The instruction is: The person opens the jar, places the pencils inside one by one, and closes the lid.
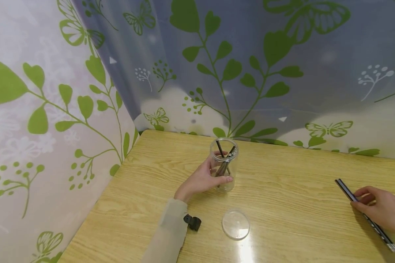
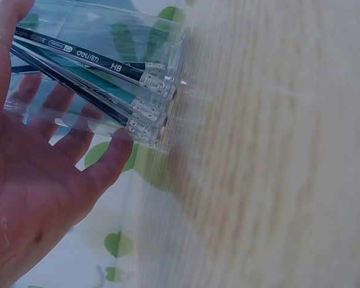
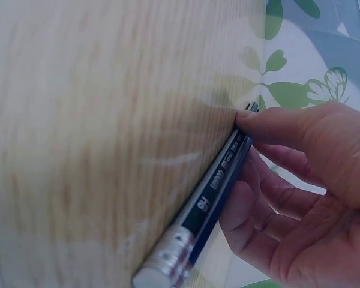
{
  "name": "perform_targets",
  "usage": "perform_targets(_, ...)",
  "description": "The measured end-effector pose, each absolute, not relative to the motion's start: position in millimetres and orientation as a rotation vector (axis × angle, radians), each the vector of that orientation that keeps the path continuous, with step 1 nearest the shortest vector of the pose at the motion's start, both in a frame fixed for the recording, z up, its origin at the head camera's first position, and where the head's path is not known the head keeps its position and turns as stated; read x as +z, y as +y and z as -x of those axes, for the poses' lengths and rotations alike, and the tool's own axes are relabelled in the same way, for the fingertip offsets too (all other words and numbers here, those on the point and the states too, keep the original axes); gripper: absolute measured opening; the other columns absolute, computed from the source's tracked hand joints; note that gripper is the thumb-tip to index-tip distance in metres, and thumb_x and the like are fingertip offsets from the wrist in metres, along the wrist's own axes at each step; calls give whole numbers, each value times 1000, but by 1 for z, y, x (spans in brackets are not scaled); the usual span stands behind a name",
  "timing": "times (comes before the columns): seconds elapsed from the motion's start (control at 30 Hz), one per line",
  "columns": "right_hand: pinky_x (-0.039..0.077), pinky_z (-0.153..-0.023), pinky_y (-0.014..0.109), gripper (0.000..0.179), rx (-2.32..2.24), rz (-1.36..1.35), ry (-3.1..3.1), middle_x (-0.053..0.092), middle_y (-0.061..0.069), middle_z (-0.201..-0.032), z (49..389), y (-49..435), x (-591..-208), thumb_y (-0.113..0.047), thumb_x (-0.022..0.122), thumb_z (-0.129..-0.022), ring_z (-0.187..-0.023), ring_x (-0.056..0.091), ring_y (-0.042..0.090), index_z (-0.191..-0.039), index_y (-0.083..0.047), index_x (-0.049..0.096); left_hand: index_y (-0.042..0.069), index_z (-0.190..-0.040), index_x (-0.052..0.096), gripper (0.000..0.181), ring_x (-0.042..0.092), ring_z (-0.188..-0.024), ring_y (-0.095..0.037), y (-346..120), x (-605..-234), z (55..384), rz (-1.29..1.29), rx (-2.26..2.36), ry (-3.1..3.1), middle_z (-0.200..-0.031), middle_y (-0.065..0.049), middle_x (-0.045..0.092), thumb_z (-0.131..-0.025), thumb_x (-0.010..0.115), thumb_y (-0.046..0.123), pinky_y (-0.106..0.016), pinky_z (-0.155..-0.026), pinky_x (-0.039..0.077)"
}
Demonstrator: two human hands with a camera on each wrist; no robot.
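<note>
A clear jar (image 1: 229, 185) stands upright near the back edge of the table, its mouth open at the top. Several dark pencils (image 2: 87, 55) lean inside it, marked HB, their eraser ends down at the jar's bottom. My left hand (image 1: 202, 182) grips the jar from the left side, thumb in front and fingers behind. At the far right, my right hand (image 1: 383, 209) pinches two dark pencils (image 1: 345, 189) lying side by side, close over the tabletop. Their silver ferrules and white erasers (image 3: 153, 278) point toward the near side.
A round clear lid (image 1: 236, 224) lies on the wood-grain table (image 1: 283, 204) in front of the jar. Patterned curtains with green leaves (image 1: 232, 69) hang right behind the table and along its left side. A black strap piece (image 1: 193, 222) sits at the left sleeve.
</note>
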State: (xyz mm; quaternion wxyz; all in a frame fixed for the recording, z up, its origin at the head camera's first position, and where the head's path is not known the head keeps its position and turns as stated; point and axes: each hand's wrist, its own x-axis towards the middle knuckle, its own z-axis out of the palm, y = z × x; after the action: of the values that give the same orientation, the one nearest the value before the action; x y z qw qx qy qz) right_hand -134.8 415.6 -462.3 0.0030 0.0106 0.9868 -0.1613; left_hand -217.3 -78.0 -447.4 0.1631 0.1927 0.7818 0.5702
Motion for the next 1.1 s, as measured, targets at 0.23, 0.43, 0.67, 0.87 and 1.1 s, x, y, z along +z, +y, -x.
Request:
perform_targets(0.23, 46, -51, 36, 30, -521, -34, 3097, 69, 11, -74, 133, 415, -463, -14, 77, -89, -60, 61, 19, -100, 9, 61, 40, -154, 36, 80, 48, -142, -28, -79, -445, 215, -533, 1622, 2226, -154, 1, 51, -88, 82, 34, -60, -117, 36)
perform_targets(0.43, 47, -52, 36, 30, -522, -10, 3111, 69, 9, -74, 132, 416, -464, -15, 79, -88, -61, 62, 19, -99, 7, 63, 45, -151, 38, 78, 49, -141, -28, -78, -445, 215, -524, 1621, 2233, -154, 1, 51, -88, 82, 35, -60, -116, 37)
perform_targets(0.67, 50, -52, 37, 31, -541, -6, 3130, 68, 11, -75, 131, 414, -465, -15, 80, -88, -62, 64, 23, -100, 8, 63, 46, -151, 37, 78, 48, -142, -29, -79, -446, 215, -535, 1618, 2232, -155, 0, 50, -88, 82, 35, -60, -117, 36)
perform_targets(0.87, 50, -52, 39, 31, -588, -70, 3155, 66, 15, -74, 132, 412, -464, -10, 76, -91, -62, 63, 28, -104, 12, 60, 46, -151, 38, 79, 48, -142, -25, -78, -447, 215, -533, 1618, 2245, -153, 2, 52, -87, 83, 35, -59, -118, 35)
perform_targets(1.1, 46, -51, 29, 34, -699, -142, 3145, 66, 23, -81, 133, 410, -454, -12, 69, -96, -65, 63, 27, -113, 14, 56, 50, -149, 37, 78, 48, -143, -28, -79, -445, 215, -523, 1621, 2229, -156, 0, 48, -87, 83, 36, -60, -117, 36)
